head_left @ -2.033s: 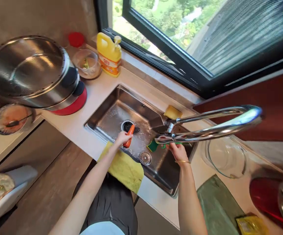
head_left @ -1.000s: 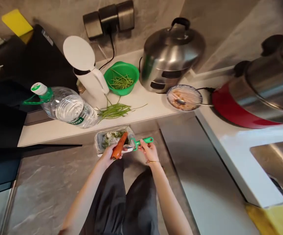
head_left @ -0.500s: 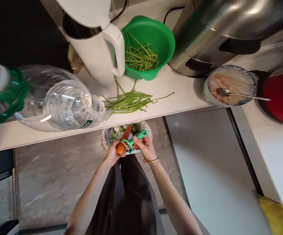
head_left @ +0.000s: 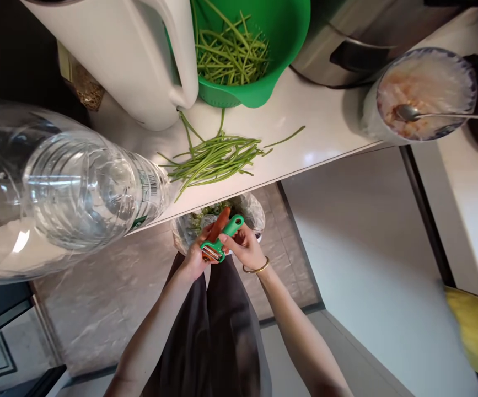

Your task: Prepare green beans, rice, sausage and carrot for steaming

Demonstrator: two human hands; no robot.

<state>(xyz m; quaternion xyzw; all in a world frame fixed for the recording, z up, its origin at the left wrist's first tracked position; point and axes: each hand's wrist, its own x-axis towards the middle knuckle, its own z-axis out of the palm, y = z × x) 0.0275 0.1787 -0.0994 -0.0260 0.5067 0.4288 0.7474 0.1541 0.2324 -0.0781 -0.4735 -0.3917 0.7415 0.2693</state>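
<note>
My left hand [head_left: 196, 257] is closed around an orange carrot [head_left: 221, 221], which points up and away from me. In my right hand [head_left: 247, 246] is a green peeler [head_left: 232, 225], gripped by its handle. The peeler's head lies over the near end of the carrot and hides part of it. Both hands are low, over a bin [head_left: 253, 208] lined with a clear bag, with green and pale scraps inside. A gold bracelet circles my right wrist.
On the white counter [head_left: 288, 157] lies a bunch of green stems [head_left: 218, 160]. Behind it stand a green colander [head_left: 259, 96] of cut stems and a white jug [head_left: 139, 71]. A big clear water bottle [head_left: 81, 187] is at left, a bowl with a spoon [head_left: 429, 88] at right.
The peeler has moved left and onto the near end of the carrot; before, it was beside it. My view has shifted down and closer to the counter.
</note>
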